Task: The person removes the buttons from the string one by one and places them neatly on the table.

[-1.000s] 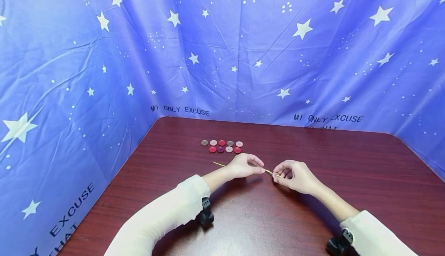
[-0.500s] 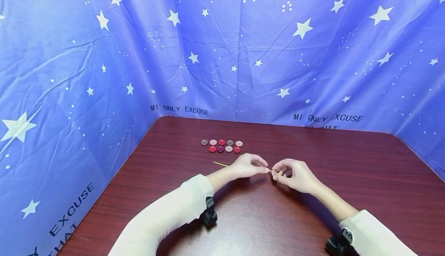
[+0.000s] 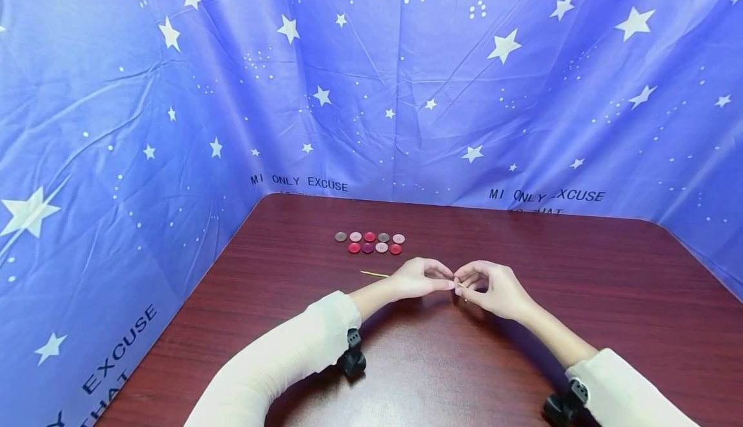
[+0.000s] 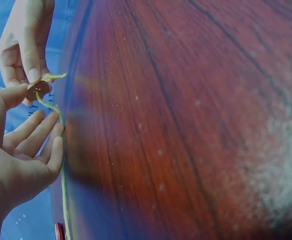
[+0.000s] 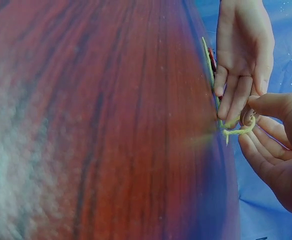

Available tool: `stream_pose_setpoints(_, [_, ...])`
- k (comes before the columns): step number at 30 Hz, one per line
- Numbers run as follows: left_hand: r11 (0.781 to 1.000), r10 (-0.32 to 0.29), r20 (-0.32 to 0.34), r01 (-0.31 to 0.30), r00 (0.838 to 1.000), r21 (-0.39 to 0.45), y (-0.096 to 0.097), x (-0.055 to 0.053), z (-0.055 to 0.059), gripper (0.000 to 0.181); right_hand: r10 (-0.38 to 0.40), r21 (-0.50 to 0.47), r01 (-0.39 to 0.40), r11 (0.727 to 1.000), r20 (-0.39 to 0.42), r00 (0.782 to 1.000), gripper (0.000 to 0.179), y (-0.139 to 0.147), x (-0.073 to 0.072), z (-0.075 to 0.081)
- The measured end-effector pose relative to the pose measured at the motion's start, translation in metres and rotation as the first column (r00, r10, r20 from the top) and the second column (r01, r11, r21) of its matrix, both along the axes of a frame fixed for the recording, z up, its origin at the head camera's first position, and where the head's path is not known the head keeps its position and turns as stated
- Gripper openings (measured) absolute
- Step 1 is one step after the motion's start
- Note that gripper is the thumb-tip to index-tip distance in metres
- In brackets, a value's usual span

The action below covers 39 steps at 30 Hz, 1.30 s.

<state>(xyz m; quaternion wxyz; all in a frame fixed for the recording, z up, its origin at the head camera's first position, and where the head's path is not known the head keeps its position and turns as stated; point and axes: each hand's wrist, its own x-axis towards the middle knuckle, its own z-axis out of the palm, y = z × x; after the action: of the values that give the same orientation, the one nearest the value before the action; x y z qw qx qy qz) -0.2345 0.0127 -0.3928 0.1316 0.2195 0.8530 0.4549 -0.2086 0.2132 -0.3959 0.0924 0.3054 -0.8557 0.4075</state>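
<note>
Near the middle of the table, both hands meet over a small brownish button [image 4: 38, 90] with a yellow string [image 4: 50, 105] through it. My right hand [image 3: 500, 291] pinches the button between thumb and fingers. From the other side my left hand [image 3: 419, 278] holds its edge with the thumb, other fingers curled close by; their exact contact is partly hidden. In the right wrist view a short string end [image 5: 228, 134] sticks out from the button. The string's long part runs past the left fingers and shows as a tail [image 3: 374, 275] behind the left wrist.
Beyond the left hand, several loose buttons [image 3: 369, 237] lie in two rows, in red, pink, grey-brown and purple. The dark red wooden table [image 3: 557, 253] is bordered by a blue star-print curtain [image 3: 400, 91] at the back and left.
My left hand has slid right along the string until its thumb reached the button at the right hand. The string tail has shifted slightly right. The right hand has stayed nearly in place.
</note>
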Motion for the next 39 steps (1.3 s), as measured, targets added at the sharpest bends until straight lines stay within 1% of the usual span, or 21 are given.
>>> stream_pose_setpoints(2, [1.0, -0.001, -0.005, 0.001, 1.0, -0.018, -0.0004, -0.0001, -0.0001, 0.025, -0.01, -0.002, 0.01, 1.0, -0.001, 1.0, 0.021, -0.0004, -0.0001, 0.0003])
stream_pose_setpoints(4, [1.0, -0.001, 0.011, 0.001, 1.0, -0.011, -0.0005, -0.0004, -0.0005, 0.026, -0.021, -0.002, 0.021, 1.0, 0.003, 1.0, 0.021, -0.001, -0.0001, 0.0008])
stream_pose_setpoints(7, [0.999, 0.003, 0.06, -0.005, 0.998, 0.032, 0.0005, -0.0007, -0.0016, 0.028, -0.028, -0.005, 0.028, 1.0, 0.004, 1.0, 0.022, -0.0016, 0.0, 0.001])
stream_pose_setpoints(11, [0.994, 0.01, 0.136, -0.024, 0.991, 0.107, 0.0033, -0.001, -0.004, 0.028, -0.024, -0.015, 0.024, 1.0, -0.018, 1.0, 0.023, -0.0024, 0.0003, 0.0008])
stream_pose_setpoints(16, [0.987, 0.019, 0.197, -0.05, 0.98, 0.155, 0.005, -0.0006, -0.0043, 0.028, -0.015, -0.033, 0.014, 0.999, -0.029, 0.999, 0.023, -0.0037, -0.0003, 0.0004])
stream_pose_setpoints(26, [0.979, 0.045, 0.249, -0.092, 0.967, 0.18, 0.0057, -0.0011, -0.0037, 0.026, -0.015, -0.062, 0.015, 0.998, -0.002, 1.0, 0.022, -0.0044, -0.0017, -0.0001])
stream_pose_setpoints(30, [0.978, 0.052, 0.25, -0.1, 0.967, 0.184, 0.0056, -0.0015, -0.0043, 0.026, -0.014, -0.044, 0.015, 0.999, 0.038, 0.999, 0.027, -0.0027, -0.0021, -0.0006])
stream_pose_setpoints(33, [0.976, 0.05, 0.247, -0.1, 0.968, 0.194, 0.0045, -0.0015, -0.0043, 0.025, -0.015, -0.018, 0.017, 1.0, 0.098, 0.995, 0.033, -0.001, -0.0014, -0.001])
stream_pose_setpoints(36, [0.973, 0.04, 0.258, -0.097, 0.965, 0.211, 0.0028, -0.0013, -0.0041, 0.025, -0.014, -0.009, 0.016, 1.0, 0.165, 0.986, 0.036, 0.0009, -0.0009, -0.0017])
stream_pose_setpoints(39, [0.97, 0.038, 0.271, -0.1, 0.962, 0.22, 0.001, -0.0013, -0.0032, 0.024, -0.011, -0.036, 0.019, 0.999, 0.228, 0.974, 0.034, 0.0029, -0.0013, -0.0015])
